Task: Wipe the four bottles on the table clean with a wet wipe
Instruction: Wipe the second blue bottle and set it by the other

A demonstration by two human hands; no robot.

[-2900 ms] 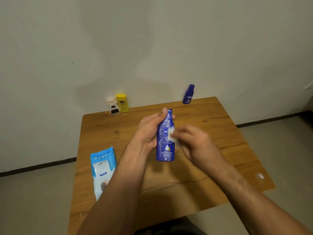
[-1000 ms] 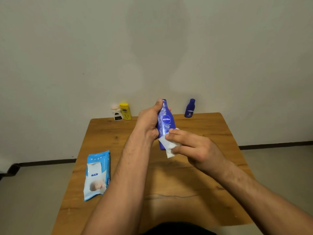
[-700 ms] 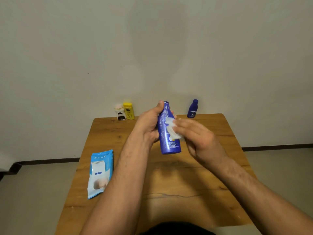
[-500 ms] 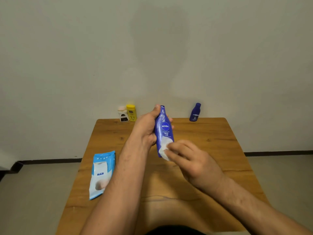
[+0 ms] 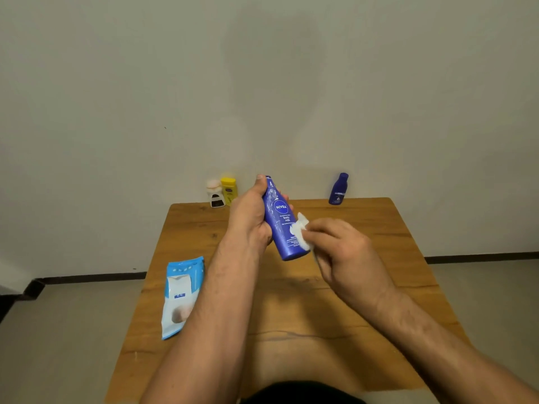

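While gripping the tall blue bottle [image 5: 284, 228] round its neck and upper body with the left hand [image 5: 250, 220], holds it in the air above the middle of the table [image 5: 379, 223]. Tilts its long axis, cap up toward the far edge, base down toward the near right. Pinches a crumpled wet wipe [image 5: 300, 231] in the curled fingers of the right hand [image 5: 347, 255] and presses it against the lower right of the label, nearer base than cap. Looks to call for a stroke along that axis, with the left hand turning the bottle. Cannot tell whether the hidden back face is clean. Shows three more along the far edge: white bottle [image 5: 215, 195] and yellow bottle [image 5: 229, 189] side by side left of centre, small blue bottle [image 5: 338, 189] toward the right. Shows the wipes pack [image 5: 182, 293] flat at the left edge.
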